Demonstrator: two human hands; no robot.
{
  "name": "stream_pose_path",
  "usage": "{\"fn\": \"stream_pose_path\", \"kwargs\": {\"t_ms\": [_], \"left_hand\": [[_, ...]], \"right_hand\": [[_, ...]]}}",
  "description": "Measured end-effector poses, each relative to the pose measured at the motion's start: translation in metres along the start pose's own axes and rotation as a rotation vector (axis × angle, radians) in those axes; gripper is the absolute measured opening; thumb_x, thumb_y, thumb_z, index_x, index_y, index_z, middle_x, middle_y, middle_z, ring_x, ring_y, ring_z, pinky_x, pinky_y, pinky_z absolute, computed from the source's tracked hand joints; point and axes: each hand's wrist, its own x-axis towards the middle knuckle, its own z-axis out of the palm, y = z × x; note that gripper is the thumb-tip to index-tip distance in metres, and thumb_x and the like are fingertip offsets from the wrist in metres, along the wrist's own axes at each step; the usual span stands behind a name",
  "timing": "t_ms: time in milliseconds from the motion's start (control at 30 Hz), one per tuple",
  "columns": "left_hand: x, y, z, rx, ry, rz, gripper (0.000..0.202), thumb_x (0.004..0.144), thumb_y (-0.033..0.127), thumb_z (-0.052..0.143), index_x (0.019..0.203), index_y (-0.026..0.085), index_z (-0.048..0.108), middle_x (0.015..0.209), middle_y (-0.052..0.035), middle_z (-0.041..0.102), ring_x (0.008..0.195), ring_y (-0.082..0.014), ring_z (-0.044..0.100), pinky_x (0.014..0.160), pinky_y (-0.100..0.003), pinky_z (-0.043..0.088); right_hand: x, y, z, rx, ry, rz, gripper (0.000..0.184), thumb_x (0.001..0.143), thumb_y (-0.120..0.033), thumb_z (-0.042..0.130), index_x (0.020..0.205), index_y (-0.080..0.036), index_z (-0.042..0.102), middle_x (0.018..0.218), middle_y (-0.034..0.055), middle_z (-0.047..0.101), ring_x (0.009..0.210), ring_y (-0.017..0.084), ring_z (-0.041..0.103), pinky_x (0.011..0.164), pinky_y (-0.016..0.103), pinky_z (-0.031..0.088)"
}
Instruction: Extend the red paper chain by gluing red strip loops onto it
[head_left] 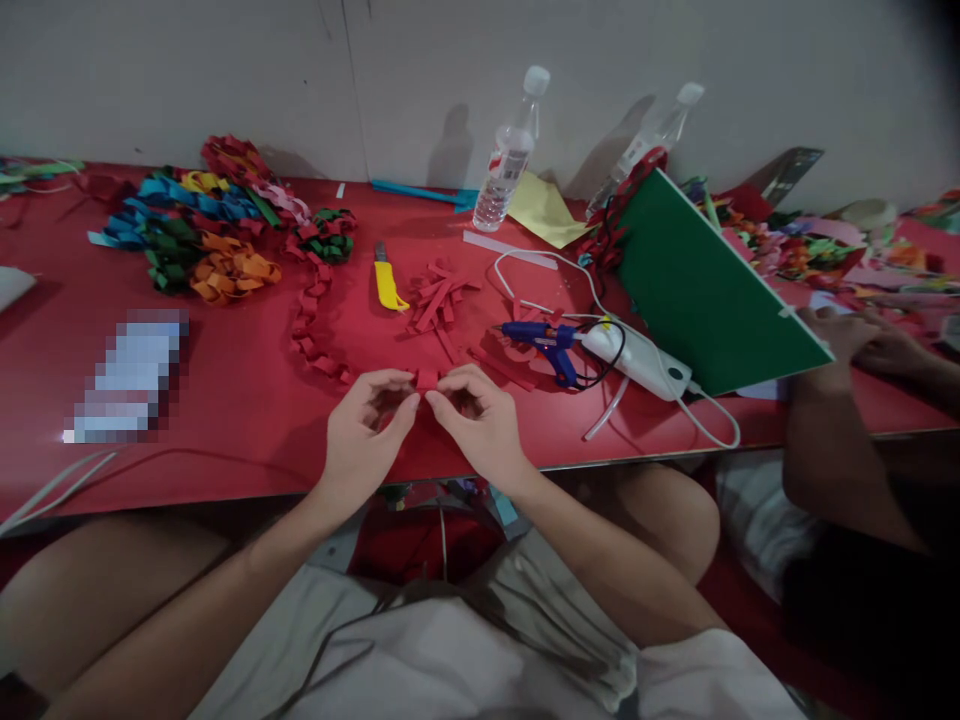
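The left hand and right hand met at the near edge of the glossy red tabletop, fingers of both pinching a small red paper strip. A blue glue gun lay just beyond.

A red paper strip sat between the fingertips; beyond them lay a red paper chain, yellow knife, blue glue gun, and green board.
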Motion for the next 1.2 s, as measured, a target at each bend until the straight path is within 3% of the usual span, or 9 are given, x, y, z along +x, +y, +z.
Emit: {"fn": "stream_pose_path", "kwargs": {"t_ms": [133, 233, 367, 667, 933, 1200], "left_hand": [[0.005, 0.001, -0.006, 0.283, -0.102, 0.165, 0.036, 0.088, 0.029, 0.067, 0.123, 0.025, 0.062, 0.122, -0.0075, 0.058, 0.107, -0.0185, 0.061, 0.095, -0.034, 0.053], [0.009, 0.0, -0.01, 0.398, -0.16, 0.247, 0.035, 0.091, 0.03, 0.065, 0.126, 0.027, 0.062, 0.12, -0.0055, 0.062, 0.112, -0.0192, 0.059, 0.1, -0.035, 0.049], [0.009, -0.002, -0.01, 0.373, -0.147, 0.195, 0.031, 0.091, 0.032, 0.065, 0.121, 0.025, 0.063, 0.112, -0.0034, 0.067, 0.099, -0.0168, 0.063, 0.091, -0.032, 0.052], [0.006, -0.002, -0.007, 0.412, -0.159, 0.273, 0.026, 0.092, 0.033, 0.063, 0.117, 0.025, 0.064, 0.108, -0.0051, 0.068, 0.1, -0.0189, 0.061, 0.09, -0.034, 0.052], [0.005, -0.004, -0.008, 0.445, -0.187, 0.298, 0.026, 0.093, 0.032, 0.061, 0.118, 0.025, 0.064, 0.107, -0.0058, 0.068, 0.099, -0.0195, 0.061, 0.088, -0.034, 0.052], [0.007, -0.006, -0.009, 0.374, -0.143, 0.203, 0.028, 0.09, 0.036, 0.065, 0.116, 0.025, 0.064, 0.108, -0.0051, 0.068, 0.097, -0.019, 0.062, 0.088, -0.033, 0.052]], "right_hand": [[0.002, 0.001, -0.006, 0.056, -0.064, 0.073, 0.015, 0.085, -0.033, 0.069, 0.079, -0.02, 0.064, 0.081, 0.0013, 0.061, 0.073, 0.014, 0.055, 0.067, 0.028, 0.045], [0.004, -0.001, -0.01, 0.091, -0.109, 0.116, 0.017, 0.086, -0.035, 0.067, 0.081, -0.02, 0.063, 0.082, 0.001, 0.06, 0.075, 0.014, 0.056, 0.07, 0.028, 0.045], [0.005, -0.004, -0.012, 0.132, -0.158, 0.137, 0.017, 0.085, -0.035, 0.069, 0.083, -0.02, 0.065, 0.083, 0.0003, 0.058, 0.077, 0.013, 0.055, 0.072, 0.027, 0.045], [0.006, 0.001, -0.013, 0.06, -0.173, 0.093, 0.024, 0.083, -0.041, 0.073, 0.075, -0.019, 0.068, 0.08, 0.0003, 0.058, 0.071, 0.012, 0.053, 0.065, 0.027, 0.042], [0.006, -0.001, -0.011, 0.043, -0.149, 0.069, 0.032, 0.084, -0.043, 0.071, 0.066, -0.019, 0.063, 0.073, -0.001, 0.055, 0.066, 0.011, 0.05, 0.06, 0.027, 0.038], [0.007, 0.004, -0.012, 0.112, -0.175, 0.142, 0.03, 0.074, -0.046, 0.08, 0.081, -0.019, 0.068, 0.076, -0.0023, 0.058, 0.068, 0.011, 0.053, 0.063, 0.025, 0.043]]}}
